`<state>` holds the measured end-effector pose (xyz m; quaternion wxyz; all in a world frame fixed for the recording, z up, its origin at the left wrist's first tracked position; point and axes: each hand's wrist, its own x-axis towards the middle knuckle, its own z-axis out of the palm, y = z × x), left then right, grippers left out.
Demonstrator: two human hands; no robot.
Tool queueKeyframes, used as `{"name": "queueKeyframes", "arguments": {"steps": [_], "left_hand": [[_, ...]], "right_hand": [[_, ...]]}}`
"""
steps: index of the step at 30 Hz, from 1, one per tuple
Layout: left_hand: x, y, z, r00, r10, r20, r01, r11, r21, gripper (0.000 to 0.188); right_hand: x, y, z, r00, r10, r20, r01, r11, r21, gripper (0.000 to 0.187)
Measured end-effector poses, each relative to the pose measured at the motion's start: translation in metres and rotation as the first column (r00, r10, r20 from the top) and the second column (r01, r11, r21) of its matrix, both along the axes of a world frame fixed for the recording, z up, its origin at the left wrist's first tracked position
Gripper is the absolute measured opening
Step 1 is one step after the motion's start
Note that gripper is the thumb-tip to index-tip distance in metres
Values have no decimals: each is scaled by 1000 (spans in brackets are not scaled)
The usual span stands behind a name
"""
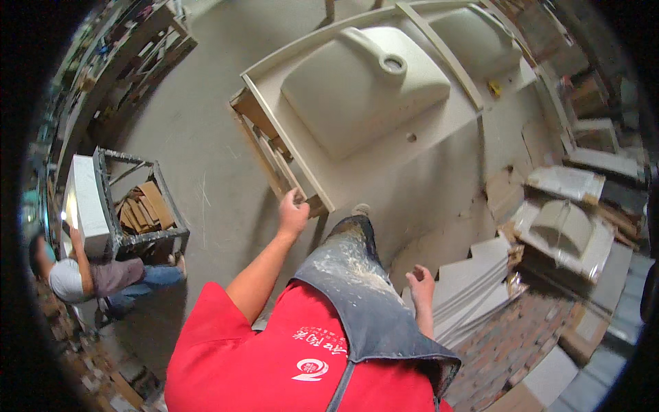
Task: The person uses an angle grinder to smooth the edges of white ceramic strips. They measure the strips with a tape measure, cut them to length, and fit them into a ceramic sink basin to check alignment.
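Note:
My left hand is beside the near left corner of a large cream sink countertop, its fingers loosely curled and apart. Nothing shows in it; whether the fingertips touch the edge I cannot tell. The countertop is upside down, with a rounded basin bulging upward, a round drain hole at its top and a small hole in the flat part. Brown wooden supports stand under its left side. My right hand hangs at my right, fingers half bent and apart, near stacked pale slabs but holding nothing.
A second basin lies beyond a cross strip. On the left, a person stands by a white block and a dark frame holding cardboard pieces. A smaller wrapped basin sits at right, above a brick-patterned area. Shelves line the left.

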<state>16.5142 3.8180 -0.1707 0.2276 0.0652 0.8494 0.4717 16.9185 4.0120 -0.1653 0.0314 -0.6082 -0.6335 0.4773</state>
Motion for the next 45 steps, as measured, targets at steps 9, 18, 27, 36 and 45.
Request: {"name": "queueKeyframes", "arguments": {"steps": [9,18,27,36,45], "left_hand": [[-184,64,10,868,437,-236,-466,881,-81,70],[-364,106,19,895,414,-168,-436,725,-533,73],[-403,111,11,873,440,-213,-469,630,-619,45],[-390,127,27,853,422,-306,-510,551,-661,39],[-394,114,22,870,404,-283,-482,572,-664,41]], "right_hand": [[52,117,-15,948,206,241,-184,976,-113,43],[175,208,-40,872,288,395,-223,954,-203,41],[40,282,60,908,245,340,-155,950,-271,39],[67,311,33,934,228,277,-143,944,-296,41],[67,314,27,937,229,265,-153,949,-277,42]]}}
